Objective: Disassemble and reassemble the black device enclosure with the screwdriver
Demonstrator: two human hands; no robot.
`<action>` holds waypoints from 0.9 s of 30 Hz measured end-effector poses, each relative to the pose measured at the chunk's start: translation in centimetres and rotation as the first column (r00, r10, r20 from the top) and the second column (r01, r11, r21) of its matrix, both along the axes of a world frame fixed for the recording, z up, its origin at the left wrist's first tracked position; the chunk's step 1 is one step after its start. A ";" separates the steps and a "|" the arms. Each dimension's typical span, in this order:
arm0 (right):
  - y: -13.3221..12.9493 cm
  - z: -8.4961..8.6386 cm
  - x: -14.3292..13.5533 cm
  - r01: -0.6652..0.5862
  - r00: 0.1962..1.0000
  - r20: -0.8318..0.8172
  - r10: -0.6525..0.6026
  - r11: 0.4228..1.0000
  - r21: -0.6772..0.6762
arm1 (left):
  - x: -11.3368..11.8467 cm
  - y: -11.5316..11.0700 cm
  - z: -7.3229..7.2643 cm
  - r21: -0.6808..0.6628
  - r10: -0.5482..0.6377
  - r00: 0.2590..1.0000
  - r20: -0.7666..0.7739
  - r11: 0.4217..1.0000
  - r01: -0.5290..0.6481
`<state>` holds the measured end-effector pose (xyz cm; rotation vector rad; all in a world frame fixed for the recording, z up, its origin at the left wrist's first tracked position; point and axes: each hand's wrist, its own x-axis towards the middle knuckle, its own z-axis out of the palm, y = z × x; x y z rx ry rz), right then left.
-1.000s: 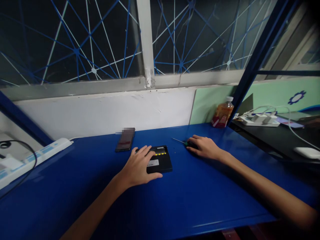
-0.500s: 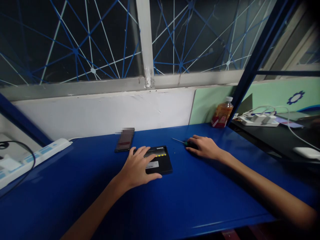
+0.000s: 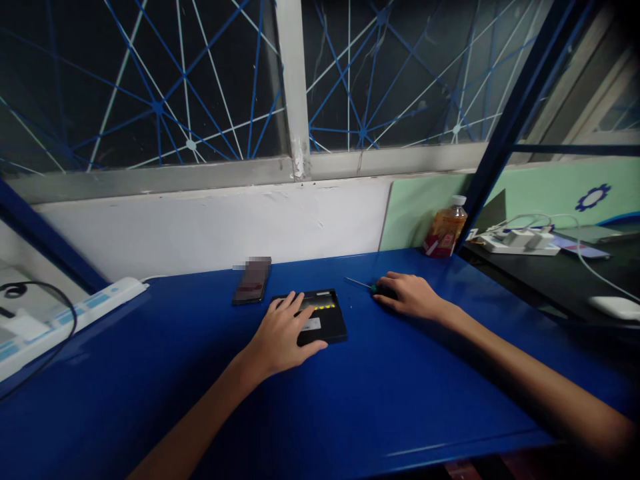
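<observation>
A flat black rectangular device (image 3: 333, 327) with a white label and a yellow-and-black strip lies on the blue table. Over its left part rests my left hand (image 3: 285, 333), fingers spread and thumb along the near edge; the hand covers that side of the device. To the right, my right hand (image 3: 407, 295) is closed around the handle of a screwdriver (image 3: 359, 283), low over the table. The screwdriver's thin metal shaft points left and away from me. A tiny bright speck (image 3: 351, 307) lies between device and screwdriver, too small to name.
A dark phone (image 3: 253, 281) lies behind the device, to its left. A white power strip (image 3: 95, 313) with a black cable runs along the left side. A bottle of amber drink (image 3: 447, 227) stands at the back right. Beyond the frame post, a black desk (image 3: 565, 280) holds plugs and cables.
The device's near edge sits slightly farther back, with my left hand a little farther forward and right on it. My right hand keeps its hold on the screwdriver, nearly still.
</observation>
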<state>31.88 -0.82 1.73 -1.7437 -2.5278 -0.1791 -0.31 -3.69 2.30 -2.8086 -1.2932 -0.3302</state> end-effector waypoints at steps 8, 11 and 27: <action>0.0 0.1 -0.1 0.000 1.000 0.003 0.000 1.000 -0.003 | -0.2 -0.1 -0.1 -0.062 -0.019 1.000 -0.010 0.998 0.019; -0.1 0.0 -0.1 -0.008 1.000 0.003 0.008 1.000 0.011 | -0.2 -0.2 0.0 -0.070 -0.028 0.999 -0.024 0.997 0.026; -0.1 0.3 -0.2 0.014 1.000 0.001 -0.014 1.000 -0.018 | -0.1 -0.4 0.3 -0.063 -0.051 0.998 -0.035 0.997 0.049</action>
